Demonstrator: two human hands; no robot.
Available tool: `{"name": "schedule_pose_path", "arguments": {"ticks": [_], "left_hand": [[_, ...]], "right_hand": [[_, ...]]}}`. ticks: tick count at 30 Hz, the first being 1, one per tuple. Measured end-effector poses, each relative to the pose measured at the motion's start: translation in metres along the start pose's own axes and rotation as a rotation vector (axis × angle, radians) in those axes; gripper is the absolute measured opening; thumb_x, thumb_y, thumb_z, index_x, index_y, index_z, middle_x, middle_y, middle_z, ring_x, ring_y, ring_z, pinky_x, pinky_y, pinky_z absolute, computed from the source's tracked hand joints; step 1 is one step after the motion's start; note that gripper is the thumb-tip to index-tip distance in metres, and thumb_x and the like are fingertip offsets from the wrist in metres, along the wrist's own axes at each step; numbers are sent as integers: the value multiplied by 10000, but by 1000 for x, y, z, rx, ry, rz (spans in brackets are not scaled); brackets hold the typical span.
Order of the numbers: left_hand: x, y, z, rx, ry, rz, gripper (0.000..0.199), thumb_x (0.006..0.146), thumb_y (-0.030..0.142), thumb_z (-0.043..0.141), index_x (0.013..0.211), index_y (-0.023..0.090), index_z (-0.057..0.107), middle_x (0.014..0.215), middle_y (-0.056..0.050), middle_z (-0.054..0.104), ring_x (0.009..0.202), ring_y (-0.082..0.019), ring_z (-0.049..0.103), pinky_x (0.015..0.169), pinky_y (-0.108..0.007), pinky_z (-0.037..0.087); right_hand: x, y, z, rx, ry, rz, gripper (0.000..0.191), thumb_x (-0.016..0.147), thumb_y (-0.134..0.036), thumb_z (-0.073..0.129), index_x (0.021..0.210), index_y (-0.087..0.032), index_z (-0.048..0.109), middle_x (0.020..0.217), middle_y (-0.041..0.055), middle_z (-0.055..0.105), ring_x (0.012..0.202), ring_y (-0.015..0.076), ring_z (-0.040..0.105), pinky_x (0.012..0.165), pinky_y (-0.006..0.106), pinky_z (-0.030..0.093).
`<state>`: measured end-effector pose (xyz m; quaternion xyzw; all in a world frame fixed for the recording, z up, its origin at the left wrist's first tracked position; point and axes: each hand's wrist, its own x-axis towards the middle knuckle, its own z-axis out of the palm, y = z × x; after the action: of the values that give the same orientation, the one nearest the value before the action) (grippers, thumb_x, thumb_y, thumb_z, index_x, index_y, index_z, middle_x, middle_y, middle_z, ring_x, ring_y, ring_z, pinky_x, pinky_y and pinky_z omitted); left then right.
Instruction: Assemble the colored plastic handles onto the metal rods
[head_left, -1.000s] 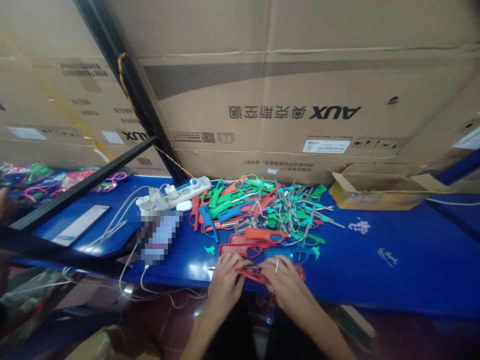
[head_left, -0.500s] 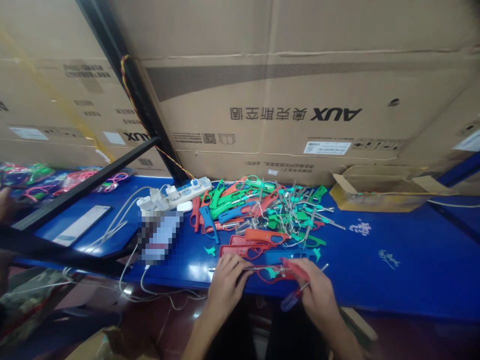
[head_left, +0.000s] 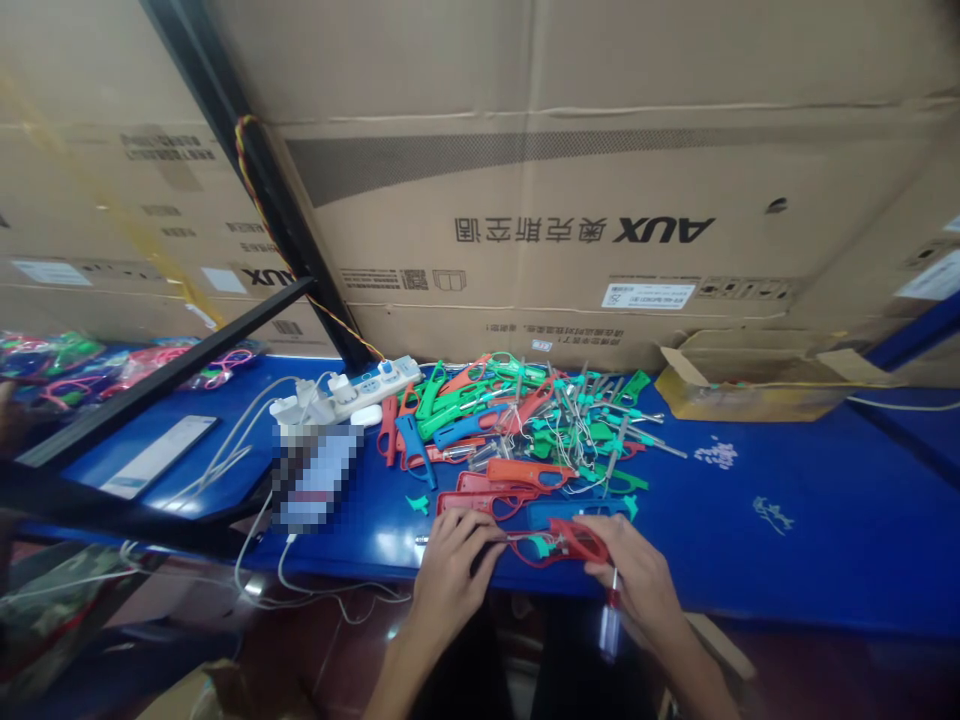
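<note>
At the front edge of the table, my left hand (head_left: 457, 560) is closed over the metal tube of a red gas lighter (head_left: 527, 553), whose tip pokes out to the left of the fingers. A teal trigger (head_left: 541, 546) sits in the open red body. My right hand (head_left: 639, 572) pinches a red casing half (head_left: 585, 541) over the lighter's right end. Also in the right hand is a screwdriver (head_left: 610, 630), its clear and red handle hanging down below the palm. Just beyond lie a blue casing half (head_left: 551, 514) and red casing halves (head_left: 480, 500).
A pile of lighter parts (head_left: 517, 410) covers the table's middle. Left stand a power strip (head_left: 379, 385) with cables and a phone (head_left: 319, 478). Back right is an opened carton (head_left: 750, 400). A black frame (head_left: 172, 370) crosses the left; large cartons (head_left: 600, 160) wall the back.
My right hand has tilted the red casing half down onto the lighter's right end. The screwdriver has swung from slanting to hanging nearly upright. My left hand has stayed in place.
</note>
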<state>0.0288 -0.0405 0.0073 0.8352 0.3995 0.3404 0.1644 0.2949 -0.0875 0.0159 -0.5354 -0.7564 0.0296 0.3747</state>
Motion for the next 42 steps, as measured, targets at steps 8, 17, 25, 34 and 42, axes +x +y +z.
{"name": "schedule_pose_path", "arguments": {"ticks": [8,17,25,34,42], "left_hand": [[1,-3,0,-10,24,20,120,1012,198,607,1063,247,704,1015,-33,728,979,-228,609,862,-383,454],[-2,-8,3,-30,56,-45,253,992,240,643,1242,238,605,1036,-39,729,998,-245,616,891,-399,483],[-2,-2,-1,39,-6,30,280,1003,154,568,1257,256,622,1109,-54,716,1031,-252,598,911,-420,454],[0,-4,1,65,13,50,207,1001,211,619,1197,248,673,1076,-40,714,1018,-246,588,876,-396,443],[1,-5,3,101,16,63,196,1033,255,573,1181,250,702,1049,-48,721,986,-247,591,837,-394,446]], "right_hand": [[6,4,0,58,-177,27,447,969,-512,628,1338,-261,604,1222,91,711,1086,267,658,902,398,560],[21,-6,1,-127,-362,-115,483,878,-310,789,1334,-253,637,1228,69,751,989,280,673,811,402,560],[31,-19,12,-230,-393,-138,435,776,-270,881,1177,-223,718,1259,85,741,986,312,664,756,412,558],[21,-14,16,-124,-363,-56,548,796,-291,864,1288,-216,635,1221,109,693,1061,306,645,864,435,576],[13,-10,6,-29,-297,-70,258,974,-336,659,1213,-238,640,1110,71,679,992,239,645,868,356,556]]}}
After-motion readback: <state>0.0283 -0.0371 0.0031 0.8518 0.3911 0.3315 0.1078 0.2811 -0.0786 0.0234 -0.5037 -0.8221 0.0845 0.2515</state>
